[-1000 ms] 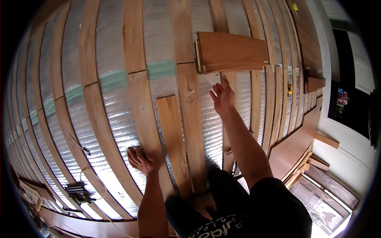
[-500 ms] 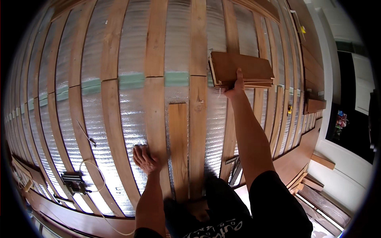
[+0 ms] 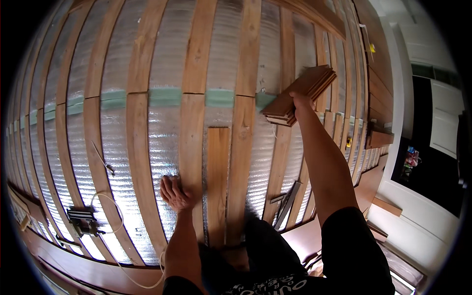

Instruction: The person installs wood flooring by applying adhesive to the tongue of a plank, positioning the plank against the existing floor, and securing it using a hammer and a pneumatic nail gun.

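Note:
Off to the right, my right hand (image 3: 303, 104) grips a small stack of short brown floorboards (image 3: 300, 93), thumb on top and fingers hidden underneath. The stack is held slantwise above the wooden battens. My left hand (image 3: 176, 193) leans on the silver foil underlay (image 3: 162, 130), fingers spread, its thumb side against a long batten (image 3: 191, 142). Between two battens in front of me lies a loose short board (image 3: 217, 177). Neither hand touches that board.
Green tape (image 3: 164, 97) crosses the foil between battens. A black tool (image 3: 82, 220) with a pale hose (image 3: 123, 216) sits at left, near a thin long tool (image 3: 109, 168). Dark metal bars (image 3: 288, 201) lie right of my knees. Long planks (image 3: 314, 17) are stacked at far right.
My right hand has turned the floorboard stack from nearly level to a steep slant and brought it slightly nearer. The view has shifted slightly; my left hand stays on the foil.

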